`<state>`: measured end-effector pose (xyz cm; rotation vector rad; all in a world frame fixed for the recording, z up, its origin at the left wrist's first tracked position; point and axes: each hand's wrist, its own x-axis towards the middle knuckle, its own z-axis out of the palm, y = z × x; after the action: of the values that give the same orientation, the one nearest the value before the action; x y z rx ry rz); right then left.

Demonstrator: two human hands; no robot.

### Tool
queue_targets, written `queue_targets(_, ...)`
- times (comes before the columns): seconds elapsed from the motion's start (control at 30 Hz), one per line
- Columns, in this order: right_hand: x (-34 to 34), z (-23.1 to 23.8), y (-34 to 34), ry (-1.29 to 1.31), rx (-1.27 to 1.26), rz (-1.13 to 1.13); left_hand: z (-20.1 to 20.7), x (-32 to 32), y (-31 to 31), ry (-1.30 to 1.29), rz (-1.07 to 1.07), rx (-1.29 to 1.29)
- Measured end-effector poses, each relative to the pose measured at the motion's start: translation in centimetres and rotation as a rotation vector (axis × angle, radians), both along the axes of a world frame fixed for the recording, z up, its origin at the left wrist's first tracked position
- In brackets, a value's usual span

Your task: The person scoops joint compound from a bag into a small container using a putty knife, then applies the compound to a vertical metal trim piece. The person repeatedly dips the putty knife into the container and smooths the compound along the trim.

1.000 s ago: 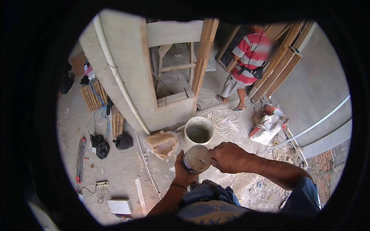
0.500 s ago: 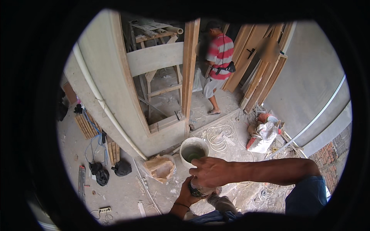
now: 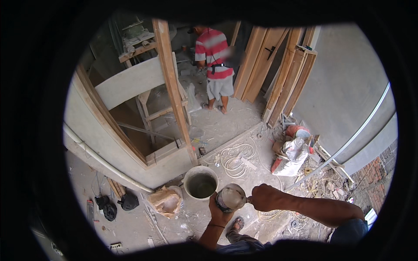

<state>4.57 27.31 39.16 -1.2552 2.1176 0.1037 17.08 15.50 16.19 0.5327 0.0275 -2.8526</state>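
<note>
My left hand (image 3: 219,213) is closed around the underside of a round bowl (image 3: 219,205), holding it up in front of me. Pale grey paste (image 3: 233,197) fills much of the bowl. Just right of its rim, my right hand (image 3: 264,199) is a fist around a short tool (image 3: 249,199); only a stub of it shows, so its kind is unclear. Beyond the bowl, on the floor, stands a white bucket (image 3: 187,185) with greyish-green liquid inside. Next to the bucket is an open paper sack (image 3: 165,201) with pale powder.
A person (image 3: 216,65) in a red striped shirt stands beyond the wooden frame (image 3: 170,82). Coiled hose (image 3: 233,163) lies on the floor. White sacks (image 3: 294,156) and rubble sit at right. Black bags (image 3: 129,201) rest at left. A long pole (image 3: 348,145) leans at right.
My right hand has moved from over the bowl to its right side, uncovering the paste. The view has shifted, and the other person has turned away and stands farther off.
</note>
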Motion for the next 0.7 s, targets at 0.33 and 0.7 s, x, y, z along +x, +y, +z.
queue_targets(0.33, -14.6, -0.9, 6.9, 0.215, -0.443, 0.023, 1.6, -17.1, 4.3, 0.069, -0.121, 0.044)
queue_targets(0.7, -29.0, -0.5, -0.4, 0.189, -0.493, 0.503, -0.1, -30.3, -1.3, -0.085, -0.342, 0.016)
